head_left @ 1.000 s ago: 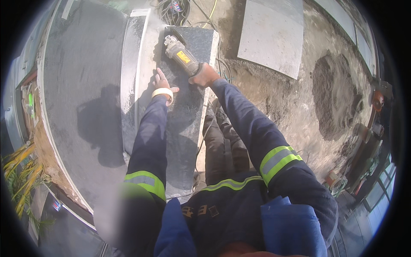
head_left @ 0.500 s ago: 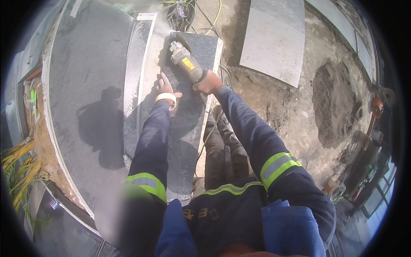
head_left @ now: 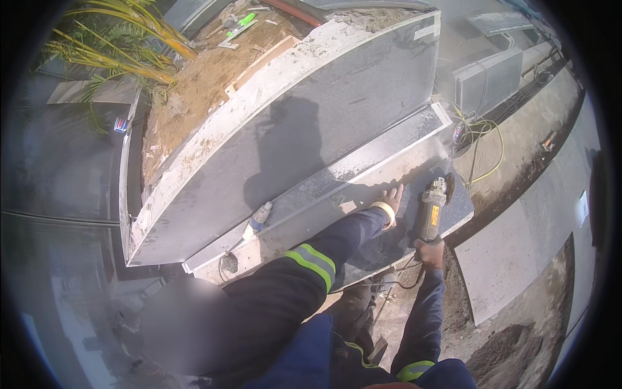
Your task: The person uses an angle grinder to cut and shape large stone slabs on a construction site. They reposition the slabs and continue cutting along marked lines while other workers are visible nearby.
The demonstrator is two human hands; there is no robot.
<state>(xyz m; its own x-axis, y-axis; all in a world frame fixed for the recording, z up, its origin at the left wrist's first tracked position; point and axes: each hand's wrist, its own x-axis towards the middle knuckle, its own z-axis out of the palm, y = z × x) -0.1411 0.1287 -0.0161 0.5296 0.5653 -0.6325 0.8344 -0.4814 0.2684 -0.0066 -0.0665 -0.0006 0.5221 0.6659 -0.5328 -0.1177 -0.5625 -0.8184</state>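
Angle grinder (head_left: 433, 209) was in the right hand (head_left: 430, 249), which was clamped around the rear end of its body. The tool's long axis ran away from the person, so the disc end at the far side met the dark stone slab (head_left: 382, 243) close to the slab's far corner, where a little pale dust hung in the air. A cable led back from the grinder under the right forearm toward the ground.

Left hand (head_left: 391, 200) lay flat and open on the same slab, fingers spread, holding nothing; it rested just beside the grinder, on its left. Both hands were therefore near each other but apart, and the right one was the hand on the tool. The slab lay under both hands and stretched back toward the person's knees.

Beyond the left hand, a narrow pale strip of stone (head_left: 337, 185) ran beside the slab, and behind it a large dark panel (head_left: 291, 136) leaned with a rough concrete edge. A small blue and white tube (head_left: 258, 218) lay on the strip. Farther right, a yellow cord (head_left: 487, 146) curled on the paving, and more grey slabs (head_left: 489, 81) stood stacked. Bare soil (head_left: 194, 97) and a palm-like plant (head_left: 116, 39) were at the upper left.
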